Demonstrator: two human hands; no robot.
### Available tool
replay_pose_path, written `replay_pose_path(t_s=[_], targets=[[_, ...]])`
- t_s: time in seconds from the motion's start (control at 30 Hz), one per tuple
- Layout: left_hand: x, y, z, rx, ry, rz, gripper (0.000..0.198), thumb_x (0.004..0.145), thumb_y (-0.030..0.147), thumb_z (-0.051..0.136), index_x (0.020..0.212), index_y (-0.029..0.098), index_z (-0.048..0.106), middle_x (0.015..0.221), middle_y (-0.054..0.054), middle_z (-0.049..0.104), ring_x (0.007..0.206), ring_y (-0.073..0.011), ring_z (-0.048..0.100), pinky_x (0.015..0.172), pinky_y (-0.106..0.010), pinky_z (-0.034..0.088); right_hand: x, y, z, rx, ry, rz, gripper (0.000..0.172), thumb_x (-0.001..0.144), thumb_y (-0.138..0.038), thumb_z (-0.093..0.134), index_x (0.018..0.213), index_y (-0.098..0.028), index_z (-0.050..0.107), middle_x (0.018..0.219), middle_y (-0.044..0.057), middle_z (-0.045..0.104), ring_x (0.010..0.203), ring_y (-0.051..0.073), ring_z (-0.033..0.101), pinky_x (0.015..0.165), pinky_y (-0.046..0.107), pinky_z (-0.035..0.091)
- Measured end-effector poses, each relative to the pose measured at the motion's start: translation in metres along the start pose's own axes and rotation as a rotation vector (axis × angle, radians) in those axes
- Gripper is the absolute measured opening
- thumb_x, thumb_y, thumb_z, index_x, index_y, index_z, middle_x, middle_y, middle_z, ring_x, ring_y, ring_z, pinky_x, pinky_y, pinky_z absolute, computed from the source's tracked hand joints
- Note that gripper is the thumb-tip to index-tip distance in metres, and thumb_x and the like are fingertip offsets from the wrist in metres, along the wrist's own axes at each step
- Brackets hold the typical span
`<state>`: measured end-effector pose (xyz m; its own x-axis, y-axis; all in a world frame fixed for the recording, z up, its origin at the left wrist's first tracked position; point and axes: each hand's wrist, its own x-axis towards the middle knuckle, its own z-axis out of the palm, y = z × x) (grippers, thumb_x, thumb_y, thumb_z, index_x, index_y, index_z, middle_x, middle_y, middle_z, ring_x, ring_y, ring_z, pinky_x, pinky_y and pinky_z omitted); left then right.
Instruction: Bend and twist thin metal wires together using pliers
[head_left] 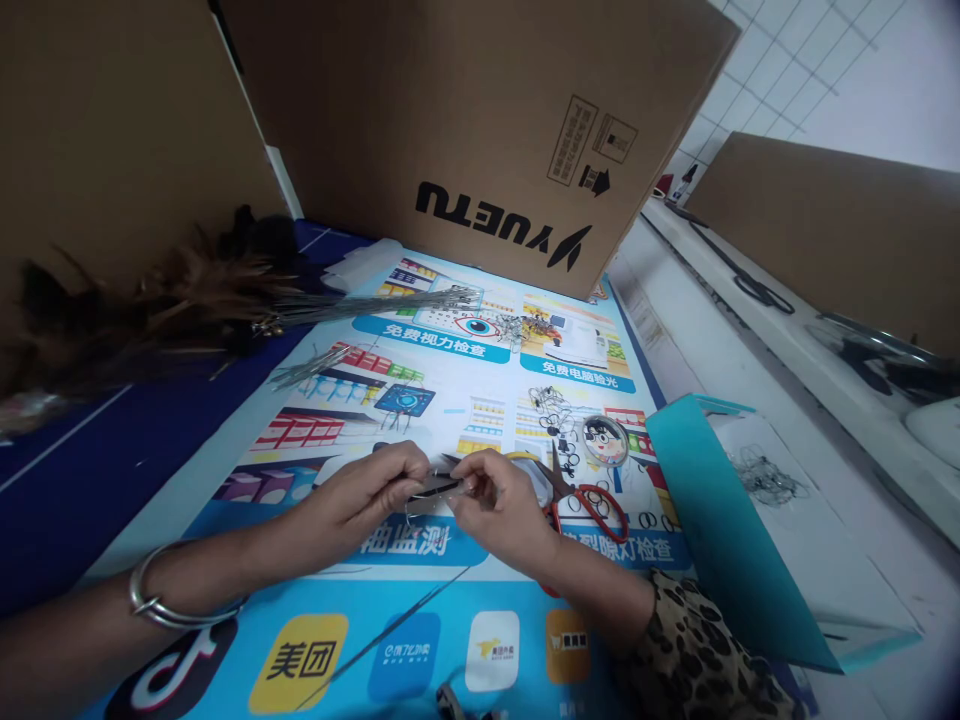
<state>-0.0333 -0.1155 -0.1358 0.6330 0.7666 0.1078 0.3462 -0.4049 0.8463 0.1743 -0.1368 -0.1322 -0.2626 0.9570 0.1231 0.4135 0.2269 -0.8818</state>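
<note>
My left hand, with a silver bangle at its wrist, is closed in a pinch over the printed mat. Just to its right my right hand has thumb and fingers closed together. Between the fingertips of both runs a thin dark strip, with a fine wire loop hanging below it. Its exact kind is too small to tell. Beside my right hand lie scissors with red handles, blades apart. Small black rings and tangled wire loops lie about, near a round piece with a cartoon face.
Brown feathers on long thin wires lie at the left. A large cardboard box stands at the back. To the right is an open teal-and-white box holding tangled wire pieces. Thin dark stems lie in front.
</note>
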Motion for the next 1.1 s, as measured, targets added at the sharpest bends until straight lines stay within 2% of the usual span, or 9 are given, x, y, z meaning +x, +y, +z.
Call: replay_pose_path(t_s=[0.07, 0.17, 0.33, 0.53, 0.7, 0.87, 1.0, 1.1], targets=[[0.000, -0.001, -0.001, 0.009, 0.012, -0.003, 0.019, 0.096, 0.030, 0.030, 0.087, 0.019, 0.042, 0.081, 0.000, 0.043, 0.073, -0.0149, 0.043, 0.066, -0.026, 0.037, -0.001, -0.003, -0.003, 0.034, -0.004, 0.016, 0.018, 0.071, -0.027, 0.064, 0.087, -0.020, 0.057, 0.074, -0.002, 0.050, 0.067, 0.011, 0.049, 0.060, 0.021, 0.045], [0.000, -0.002, -0.002, 0.015, 0.042, -0.011, 0.019, 0.096, 0.030, 0.031, 0.086, 0.019, 0.042, 0.080, 0.000, 0.043, 0.072, -0.0150, 0.043, 0.065, -0.025, 0.038, -0.001, -0.005, -0.008, 0.126, -0.036, 0.006, 0.027, 0.071, -0.032, 0.067, 0.093, -0.020, 0.057, 0.077, -0.001, 0.052, 0.070, 0.011, 0.050, 0.064, 0.023, 0.046], [0.001, -0.002, -0.003, 0.008, 0.087, -0.027, 0.019, 0.095, 0.030, 0.032, 0.084, 0.019, 0.042, 0.076, 0.001, 0.042, 0.068, -0.0144, 0.041, 0.062, -0.024, 0.037, -0.001, 0.000, -0.012, 0.329, -0.114, -0.020, 0.024, 0.080, -0.031, 0.056, 0.101, -0.019, 0.053, 0.082, 0.002, 0.055, 0.074, 0.013, 0.053, 0.068, 0.026, 0.047], [0.003, -0.003, -0.005, -0.012, 0.110, -0.041, 0.021, 0.095, 0.031, 0.032, 0.082, 0.019, 0.043, 0.073, 0.002, 0.042, 0.065, -0.0137, 0.041, 0.059, -0.024, 0.037, -0.002, -0.001, -0.012, 0.229, -0.098, -0.126, 0.035, 0.074, -0.029, 0.063, 0.107, -0.019, 0.053, 0.087, 0.003, 0.055, 0.076, 0.013, 0.052, 0.071, 0.027, 0.047], [0.003, -0.006, -0.004, -0.060, 0.120, -0.092, 0.021, 0.096, 0.034, 0.033, 0.086, 0.019, 0.044, 0.073, 0.002, 0.041, 0.063, -0.0128, 0.040, 0.057, -0.023, 0.036, -0.003, -0.003, -0.013, 0.160, -0.118, -0.170, 0.051, 0.070, -0.036, 0.070, 0.115, -0.021, 0.052, 0.087, 0.002, 0.055, 0.073, 0.012, 0.051, 0.070, 0.027, 0.047], [0.003, -0.004, -0.005, -0.075, 0.098, -0.080, 0.022, 0.096, 0.033, 0.032, 0.084, 0.019, 0.043, 0.073, 0.002, 0.040, 0.063, -0.0129, 0.040, 0.057, -0.023, 0.036, -0.005, -0.002, -0.008, 0.088, -0.061, -0.151, 0.039, 0.071, -0.031, 0.068, 0.106, -0.020, 0.055, 0.081, 0.001, 0.054, 0.072, 0.012, 0.051, 0.068, 0.025, 0.047], [0.003, -0.002, -0.007, -0.068, 0.126, -0.069, 0.021, 0.096, 0.033, 0.032, 0.084, 0.019, 0.042, 0.073, 0.002, 0.040, 0.064, -0.0129, 0.040, 0.059, -0.024, 0.036, -0.005, 0.002, -0.005, 0.069, 0.011, -0.025, 0.026, 0.072, -0.022, 0.062, 0.097, -0.020, 0.055, 0.074, -0.002, 0.049, 0.065, 0.010, 0.047, 0.060, 0.022, 0.044], [0.002, -0.003, -0.007, -0.039, 0.101, -0.046, 0.021, 0.096, 0.032, 0.032, 0.085, 0.019, 0.043, 0.077, 0.001, 0.042, 0.069, -0.0137, 0.042, 0.062, -0.025, 0.037, -0.002, 0.002, -0.011, 0.084, -0.017, 0.015, 0.024, 0.072, -0.021, 0.060, 0.095, -0.019, 0.056, 0.078, -0.001, 0.049, 0.064, 0.010, 0.045, 0.057, 0.021, 0.041]])
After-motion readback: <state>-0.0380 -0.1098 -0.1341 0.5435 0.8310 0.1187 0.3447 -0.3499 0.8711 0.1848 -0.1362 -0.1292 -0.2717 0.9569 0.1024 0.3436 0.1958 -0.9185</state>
